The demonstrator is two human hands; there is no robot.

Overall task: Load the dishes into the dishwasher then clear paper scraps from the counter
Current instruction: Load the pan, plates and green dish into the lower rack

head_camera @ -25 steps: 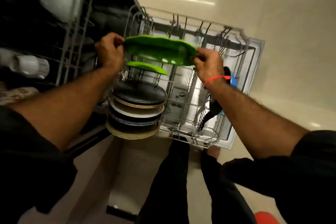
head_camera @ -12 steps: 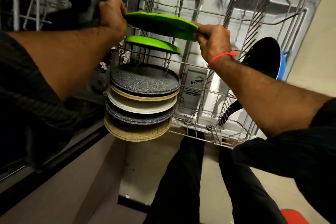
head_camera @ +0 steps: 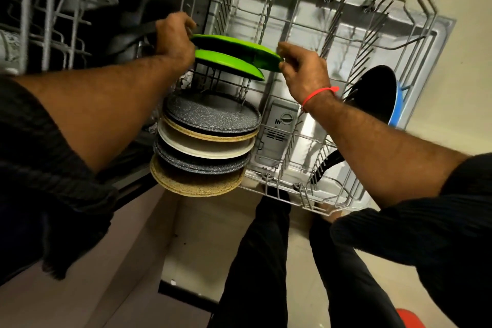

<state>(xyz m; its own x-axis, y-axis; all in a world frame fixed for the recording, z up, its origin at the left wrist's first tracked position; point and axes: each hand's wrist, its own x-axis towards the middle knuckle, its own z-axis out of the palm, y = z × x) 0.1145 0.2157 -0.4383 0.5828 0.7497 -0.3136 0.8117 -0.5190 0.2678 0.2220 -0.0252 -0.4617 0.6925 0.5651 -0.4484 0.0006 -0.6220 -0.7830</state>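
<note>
A green plate [head_camera: 234, 46] sits low in the pulled-out lower rack [head_camera: 332, 26], right behind a second green plate [head_camera: 226, 62] standing in the tines. My left hand [head_camera: 174, 36] grips its left rim. My right hand [head_camera: 300, 68] pinches its right rim with curled fingers. In front of the green plates stand several more plates on edge: a speckled dark grey one [head_camera: 213, 114], a white one [head_camera: 205, 145] and a tan one [head_camera: 194, 181].
A black pan with a blue outside [head_camera: 375, 98] leans in the rack's right side, handle towards me. The upper rack [head_camera: 45, 13] juts out at the top left. The open dishwasher door [head_camera: 282, 125] lies under the rack. My legs stand on the beige floor [head_camera: 205, 234].
Both hands have lowered the green plate into the rack until it sits close behind the other green plate. The camera has come closer to the rack.
</note>
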